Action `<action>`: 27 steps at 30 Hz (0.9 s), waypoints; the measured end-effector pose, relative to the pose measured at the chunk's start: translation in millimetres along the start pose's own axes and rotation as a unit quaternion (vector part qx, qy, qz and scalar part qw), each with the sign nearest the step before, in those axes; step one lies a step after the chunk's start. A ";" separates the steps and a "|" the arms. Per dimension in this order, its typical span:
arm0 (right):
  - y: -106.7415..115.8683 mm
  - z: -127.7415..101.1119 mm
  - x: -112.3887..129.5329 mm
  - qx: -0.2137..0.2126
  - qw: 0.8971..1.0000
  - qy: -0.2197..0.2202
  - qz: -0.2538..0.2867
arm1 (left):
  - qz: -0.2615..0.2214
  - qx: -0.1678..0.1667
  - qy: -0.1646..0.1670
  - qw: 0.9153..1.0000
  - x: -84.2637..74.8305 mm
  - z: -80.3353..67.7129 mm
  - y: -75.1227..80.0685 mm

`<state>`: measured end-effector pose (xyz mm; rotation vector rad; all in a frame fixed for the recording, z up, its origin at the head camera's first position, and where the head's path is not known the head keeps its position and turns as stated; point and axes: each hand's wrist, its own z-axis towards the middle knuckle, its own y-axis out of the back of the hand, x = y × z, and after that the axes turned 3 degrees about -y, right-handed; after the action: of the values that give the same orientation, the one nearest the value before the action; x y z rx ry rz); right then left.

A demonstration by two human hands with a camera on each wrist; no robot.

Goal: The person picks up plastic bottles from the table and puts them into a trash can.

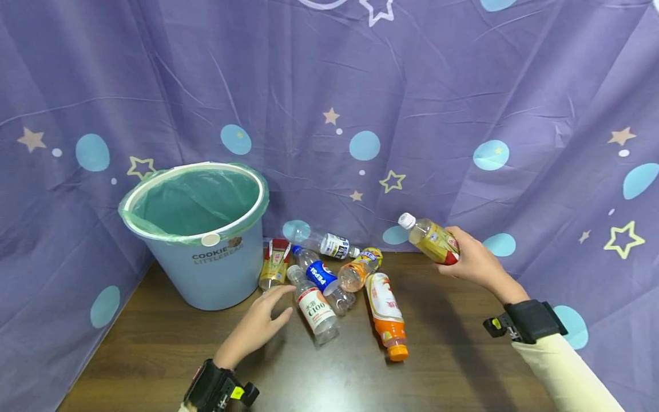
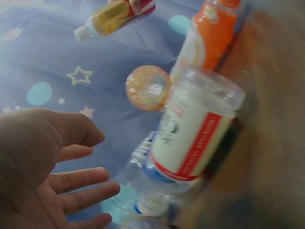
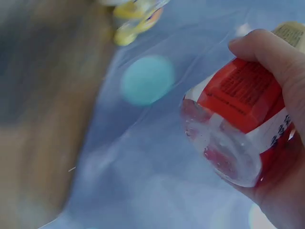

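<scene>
My right hand [image 1: 472, 258] grips a plastic bottle [image 1: 431, 237] with a gold and red label and a white cap, raised above the table's right side. In the right wrist view its clear base [image 3: 224, 143] points toward the camera. My left hand [image 1: 261, 321] has its fingers spread, close beside a clear C100 bottle [image 1: 315, 309] lying on the table; nothing is in its grasp. Behind that lie a Pepsi bottle [image 1: 321, 277], another gold and red bottle [image 1: 275, 263], a clear bottle with a white label [image 1: 336, 246] and an orange-tinted bottle [image 1: 360, 269].
A light blue bucket [image 1: 221, 280] lined with a green bag stands at the back left. An orange-capped bottle [image 1: 386, 315] lies right of the group on the brown wooden table [image 1: 329, 383]. A purple patterned curtain [image 1: 437, 114] hangs behind the table.
</scene>
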<state>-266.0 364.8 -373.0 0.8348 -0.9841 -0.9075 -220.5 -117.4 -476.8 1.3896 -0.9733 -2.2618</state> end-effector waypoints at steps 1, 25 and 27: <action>3.3 -0.9 10.5 -0.004 1.000 0.006 -0.002 | 0.005 -0.008 -0.011 1.000 -2.0 2.0 2.8; -37.1 -12.7 128.7 -0.067 0.969 0.169 -0.165 | 0.120 -0.098 -0.253 0.955 -94.1 61.0 30.5; -44.2 -13.2 131.7 -0.066 0.969 0.173 -0.161 | 0.139 -0.083 -0.258 0.952 -97.1 66.3 27.7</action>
<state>-228.2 230.5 -374.9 1.0170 -0.4858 -1.0467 -234.1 -55.7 -373.9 0.5500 -1.0163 -2.4578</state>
